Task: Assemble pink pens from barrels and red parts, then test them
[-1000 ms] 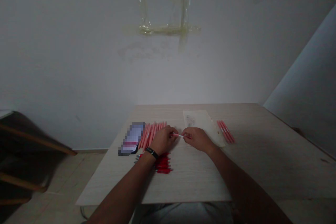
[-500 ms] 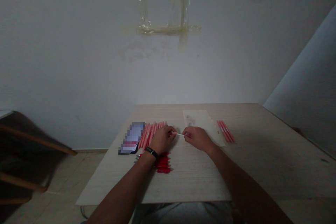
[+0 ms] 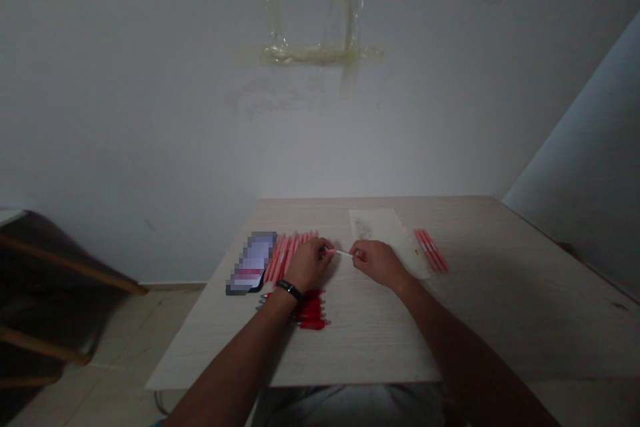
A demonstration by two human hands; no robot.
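So far, the left hand and right hand both grip a white rod; most pink tubes lie far left, red pens near, few pink tubes right.

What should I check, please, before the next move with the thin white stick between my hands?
1. Left hand pinches the thin white stick: ok.
2. Right hand firmly holds the stick's other end: cannot tell.
3. Pink tubes lie side by side, beside the left hand: ok.
4. Red pens lie nearer me, apart from both hands: ok.
5. Paper sheet lies flat under neither hand: ok.
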